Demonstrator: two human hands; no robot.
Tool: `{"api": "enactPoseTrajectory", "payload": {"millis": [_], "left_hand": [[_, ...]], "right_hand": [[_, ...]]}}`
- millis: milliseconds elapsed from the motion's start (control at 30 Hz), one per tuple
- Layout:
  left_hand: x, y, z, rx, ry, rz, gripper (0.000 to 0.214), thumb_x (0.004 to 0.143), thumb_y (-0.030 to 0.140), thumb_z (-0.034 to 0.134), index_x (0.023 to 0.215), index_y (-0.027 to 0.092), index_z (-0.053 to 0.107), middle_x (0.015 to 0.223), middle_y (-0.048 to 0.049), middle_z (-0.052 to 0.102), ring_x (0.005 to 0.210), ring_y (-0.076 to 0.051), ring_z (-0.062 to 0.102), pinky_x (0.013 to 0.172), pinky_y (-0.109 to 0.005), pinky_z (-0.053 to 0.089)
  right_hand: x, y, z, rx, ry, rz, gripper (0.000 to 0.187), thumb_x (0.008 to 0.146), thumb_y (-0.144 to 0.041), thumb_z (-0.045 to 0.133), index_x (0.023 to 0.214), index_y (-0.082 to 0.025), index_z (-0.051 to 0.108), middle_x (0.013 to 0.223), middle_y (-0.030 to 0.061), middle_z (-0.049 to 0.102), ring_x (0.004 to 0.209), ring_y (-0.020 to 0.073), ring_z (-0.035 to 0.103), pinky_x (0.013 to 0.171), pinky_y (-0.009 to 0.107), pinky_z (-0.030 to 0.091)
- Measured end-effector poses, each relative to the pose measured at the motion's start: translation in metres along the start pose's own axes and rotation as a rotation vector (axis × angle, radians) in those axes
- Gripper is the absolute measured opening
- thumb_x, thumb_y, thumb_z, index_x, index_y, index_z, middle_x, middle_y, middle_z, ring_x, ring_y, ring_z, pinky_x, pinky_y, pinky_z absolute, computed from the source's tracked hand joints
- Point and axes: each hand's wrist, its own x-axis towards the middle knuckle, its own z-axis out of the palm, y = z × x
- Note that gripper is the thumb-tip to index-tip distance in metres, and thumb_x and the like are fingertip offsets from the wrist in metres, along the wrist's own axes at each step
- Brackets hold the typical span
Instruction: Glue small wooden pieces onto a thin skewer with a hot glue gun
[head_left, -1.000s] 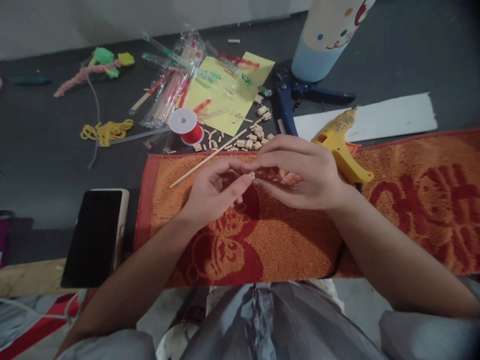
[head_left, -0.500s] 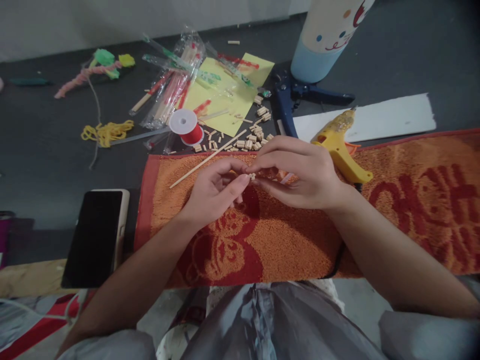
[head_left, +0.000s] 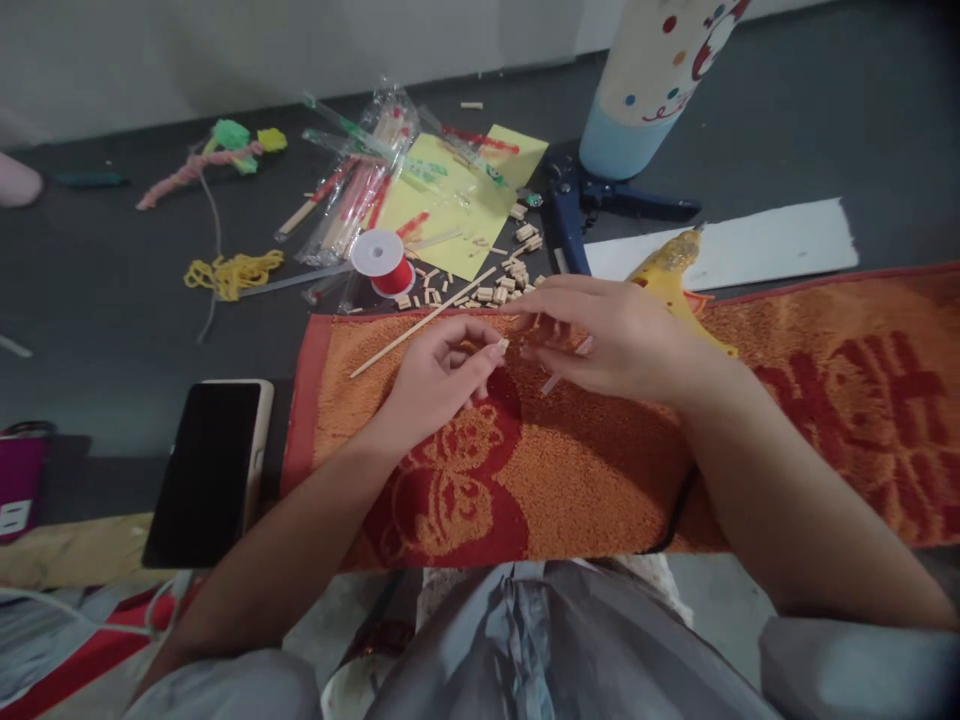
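Over the orange towel (head_left: 592, 480), my left hand (head_left: 446, 375) pinches a small cluster of cut wooden stick pieces (head_left: 502, 345) between thumb and fingertips. My right hand (head_left: 615, 330) is just to its right, fingers apart, holding nothing that I can see. A pale translucent stick (head_left: 553, 382) lies on the towel below the right fingers. Past the hands are loose cut stick pieces (head_left: 499, 290) and a long thin wooden stick (head_left: 420, 325). The yellow glue gun (head_left: 671, 270) is partly hidden behind my right hand.
A spool of red thread (head_left: 384, 262), yellow paper (head_left: 465, 245) and plastic-wrapped sticks (head_left: 349, 205) lie beyond the towel. Blue cutting pliers (head_left: 571, 210), a tall bottle (head_left: 626, 120) and a white strip (head_left: 787, 240) are at right. A phone (head_left: 210, 470) and yellow yarn (head_left: 232, 272) are at left.
My right hand has drawn off the small stick cluster, its fingers now spread, while my left hand keeps hold of it. The whole view has shifted slightly.
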Motion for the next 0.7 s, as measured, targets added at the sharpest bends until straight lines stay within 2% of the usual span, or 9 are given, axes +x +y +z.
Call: {"api": "enactPoseTrajectory", "payload": {"millis": [100, 167, 300, 400, 500, 600, 700], "left_hand": [[0.001, 0.001, 0.0, 0.007, -0.002, -0.037, 0.006, 0.082, 0.021, 0.059, 0.083, 0.017, 0.055, 0.072, 0.0022, 0.06, 0.043, -0.003, 0.05, 0.035, -0.015, 0.038], [0.001, 0.001, -0.001, 0.004, -0.021, -0.049, 0.004, 0.083, 0.02, 0.058, 0.082, 0.017, 0.055, 0.072, 0.0023, 0.06, 0.043, -0.003, 0.05, 0.035, -0.014, 0.038], [0.003, -0.002, -0.003, -0.011, -0.047, -0.039, 0.005, 0.084, 0.02, 0.057, 0.082, 0.017, 0.054, 0.072, 0.0025, 0.061, 0.042, -0.002, 0.05, 0.035, -0.014, 0.037], [0.005, -0.005, -0.003, -0.019, -0.059, -0.019, 0.004, 0.084, 0.02, 0.057, 0.082, 0.017, 0.054, 0.072, 0.0021, 0.061, 0.042, -0.003, 0.05, 0.035, -0.015, 0.037], [0.004, -0.005, -0.003, -0.017, -0.062, -0.019, 0.003, 0.084, 0.019, 0.057, 0.083, 0.017, 0.054, 0.071, 0.0022, 0.061, 0.043, -0.003, 0.051, 0.034, -0.015, 0.038], [0.004, -0.004, -0.003, -0.003, -0.062, -0.011, 0.006, 0.083, 0.022, 0.058, 0.083, 0.017, 0.055, 0.072, 0.0018, 0.062, 0.043, -0.003, 0.051, 0.035, -0.015, 0.038], [0.003, -0.004, -0.003, 0.006, -0.065, 0.0, 0.007, 0.082, 0.023, 0.059, 0.085, 0.017, 0.055, 0.073, 0.0014, 0.062, 0.044, -0.003, 0.051, 0.035, -0.015, 0.038]], "right_hand": [[-0.004, 0.008, -0.015, -0.124, -0.059, 0.082, 0.012, 0.086, -0.028, 0.057, 0.089, -0.024, 0.068, 0.081, 0.0031, 0.071, 0.067, 0.0176, 0.063, 0.059, 0.03, 0.047], [-0.006, 0.009, -0.029, -0.161, -0.012, 0.126, 0.014, 0.086, -0.03, 0.057, 0.077, -0.025, 0.067, 0.073, 0.0018, 0.069, 0.062, 0.017, 0.061, 0.057, 0.031, 0.045], [-0.017, 0.005, -0.061, -0.27, 0.072, 0.263, 0.016, 0.082, -0.032, 0.061, 0.068, -0.025, 0.064, 0.066, 0.0023, 0.067, 0.059, 0.0188, 0.06, 0.055, 0.034, 0.043], [-0.034, 0.006, -0.077, -0.415, 0.006, 0.424, 0.013, 0.082, -0.031, 0.062, 0.071, -0.024, 0.064, 0.068, 0.005, 0.068, 0.06, 0.0197, 0.06, 0.057, 0.034, 0.042], [-0.053, 0.011, -0.082, -0.535, -0.107, 0.58, 0.012, 0.082, -0.034, 0.065, 0.086, -0.023, 0.066, 0.07, 0.0064, 0.07, 0.06, 0.0188, 0.059, 0.056, 0.032, 0.039], [-0.068, 0.015, -0.08, -0.571, -0.17, 0.665, 0.03, 0.086, -0.042, 0.06, 0.106, -0.021, 0.064, 0.078, 0.0086, 0.073, 0.066, 0.0215, 0.062, 0.058, 0.033, 0.038], [-0.073, 0.014, -0.075, -0.6, -0.25, 0.779, 0.042, 0.087, -0.051, 0.053, 0.112, -0.018, 0.062, 0.085, 0.0121, 0.074, 0.07, 0.0242, 0.064, 0.058, 0.033, 0.036]]}}
